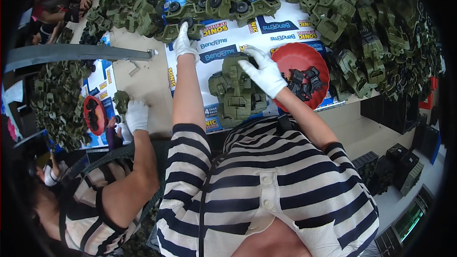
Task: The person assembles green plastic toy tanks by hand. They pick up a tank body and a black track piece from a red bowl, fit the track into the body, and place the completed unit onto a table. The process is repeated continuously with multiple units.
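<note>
My left hand [185,46], in a white glove, reaches to the far row of toy vehicles. Its outstretched finger meets a black wheel of one olive-green toy vehicle [171,34]; the other fingers are partly hidden. Closer to me lies a larger olive-green toy vehicle body [236,96], with no wheels visible on it. My right hand [266,74], also gloved, is over that body's far right side. Its thumb and fingers are apart with nothing between them. Whether the fingertips touch the body I cannot tell.
A red scalloped plate [297,53] with small black parts [304,85] lies right of my right hand. Green toy bodies [366,33] are heaped at the right. A grey metal bar [81,53] crosses at left, where a co-worker's gloved hand [137,115] is near a green piece.
</note>
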Action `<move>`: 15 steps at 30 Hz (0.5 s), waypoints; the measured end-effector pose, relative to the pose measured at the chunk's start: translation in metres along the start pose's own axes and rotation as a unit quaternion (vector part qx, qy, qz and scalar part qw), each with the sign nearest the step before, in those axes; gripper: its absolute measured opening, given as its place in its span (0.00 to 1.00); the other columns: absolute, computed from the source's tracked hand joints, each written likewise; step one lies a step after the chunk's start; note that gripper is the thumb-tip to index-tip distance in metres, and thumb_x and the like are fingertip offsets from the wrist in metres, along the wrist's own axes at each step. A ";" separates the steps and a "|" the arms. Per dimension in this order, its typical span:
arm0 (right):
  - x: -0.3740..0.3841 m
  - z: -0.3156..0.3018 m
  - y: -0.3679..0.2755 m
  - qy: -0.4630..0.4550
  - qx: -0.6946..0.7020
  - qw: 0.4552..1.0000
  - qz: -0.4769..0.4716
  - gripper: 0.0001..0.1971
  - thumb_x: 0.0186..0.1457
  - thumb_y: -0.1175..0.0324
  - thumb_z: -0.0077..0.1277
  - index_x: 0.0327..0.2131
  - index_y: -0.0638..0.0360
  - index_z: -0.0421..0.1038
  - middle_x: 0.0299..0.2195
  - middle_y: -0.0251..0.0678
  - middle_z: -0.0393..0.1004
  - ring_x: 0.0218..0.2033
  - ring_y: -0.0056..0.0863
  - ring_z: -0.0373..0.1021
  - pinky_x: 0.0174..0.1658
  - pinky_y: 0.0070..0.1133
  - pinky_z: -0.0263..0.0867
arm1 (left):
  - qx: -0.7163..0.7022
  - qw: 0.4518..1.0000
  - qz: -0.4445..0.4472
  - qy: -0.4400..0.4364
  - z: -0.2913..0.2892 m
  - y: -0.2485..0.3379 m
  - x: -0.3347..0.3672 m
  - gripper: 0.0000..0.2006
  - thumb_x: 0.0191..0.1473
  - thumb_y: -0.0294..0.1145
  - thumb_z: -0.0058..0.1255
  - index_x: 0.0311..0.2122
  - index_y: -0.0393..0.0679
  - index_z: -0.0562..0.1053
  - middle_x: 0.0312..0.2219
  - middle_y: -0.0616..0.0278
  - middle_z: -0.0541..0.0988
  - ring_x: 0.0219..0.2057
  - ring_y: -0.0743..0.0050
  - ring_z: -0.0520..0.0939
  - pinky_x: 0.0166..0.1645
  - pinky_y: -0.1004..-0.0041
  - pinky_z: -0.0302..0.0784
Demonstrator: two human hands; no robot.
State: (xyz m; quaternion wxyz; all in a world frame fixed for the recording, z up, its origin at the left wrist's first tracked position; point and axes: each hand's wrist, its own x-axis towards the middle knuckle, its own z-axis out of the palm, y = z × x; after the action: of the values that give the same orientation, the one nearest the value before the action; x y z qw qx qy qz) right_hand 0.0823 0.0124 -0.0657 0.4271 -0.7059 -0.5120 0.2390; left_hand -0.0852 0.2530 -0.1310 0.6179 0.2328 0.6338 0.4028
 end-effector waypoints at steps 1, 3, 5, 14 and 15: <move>-0.003 -0.011 0.002 -0.009 0.010 1.000 0.005 0.21 0.56 0.54 0.55 0.48 0.55 0.73 0.51 0.46 0.72 0.52 0.44 0.69 0.57 0.32 0.64 | -0.024 0.999 0.026 -0.025 -0.008 -0.010 0.009 0.31 0.44 0.50 0.67 0.47 0.38 0.74 0.37 0.60 0.79 0.33 0.71 0.79 0.41 0.68 0.75; -0.011 -0.033 0.015 -0.002 0.048 0.999 0.024 0.18 0.56 0.59 0.57 0.47 0.57 0.74 0.49 0.45 0.74 0.48 0.42 0.73 0.54 0.29 0.67 | -0.027 0.995 0.072 -0.063 -0.027 -0.017 0.000 0.22 0.45 0.40 0.67 0.42 0.37 0.77 0.33 0.62 0.81 0.30 0.73 0.80 0.38 0.70 0.75; -0.025 -0.056 0.036 0.029 0.006 0.998 0.048 0.14 0.58 0.64 0.55 0.44 0.58 0.75 0.45 0.44 0.76 0.48 0.37 0.73 0.53 0.27 0.67 | 0.157 0.983 0.098 -0.011 -0.034 0.016 -0.078 0.21 0.44 0.35 0.67 0.43 0.35 0.77 0.35 0.62 0.82 0.33 0.74 0.81 0.38 0.71 0.76; -0.053 -0.118 0.089 0.039 -0.132 0.987 0.085 0.10 0.57 0.67 0.54 0.40 0.59 0.78 0.40 0.43 0.78 0.42 0.38 0.75 0.47 0.26 0.70 | 0.739 0.659 0.137 0.029 -0.083 0.026 -0.134 0.56 0.29 0.72 0.64 0.57 0.36 0.66 0.50 0.42 0.74 0.50 0.49 0.77 0.53 0.62 0.73; -0.052 -0.128 0.087 0.037 -0.156 0.985 0.064 0.10 0.57 0.65 0.54 0.39 0.58 0.78 0.39 0.44 0.78 0.41 0.40 0.75 0.47 0.27 0.70 | 0.729 0.671 0.130 0.044 -0.084 0.030 -0.129 0.57 0.30 0.71 0.64 0.59 0.34 0.64 0.51 0.40 0.73 0.52 0.50 0.76 0.54 0.62 0.72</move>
State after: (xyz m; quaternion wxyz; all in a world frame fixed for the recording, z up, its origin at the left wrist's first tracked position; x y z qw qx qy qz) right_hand 0.2080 -0.0909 -0.0781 0.3146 -0.8034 -0.4807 0.1563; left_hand -0.1559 0.1490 -0.0371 0.1644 0.6714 0.7156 -0.1007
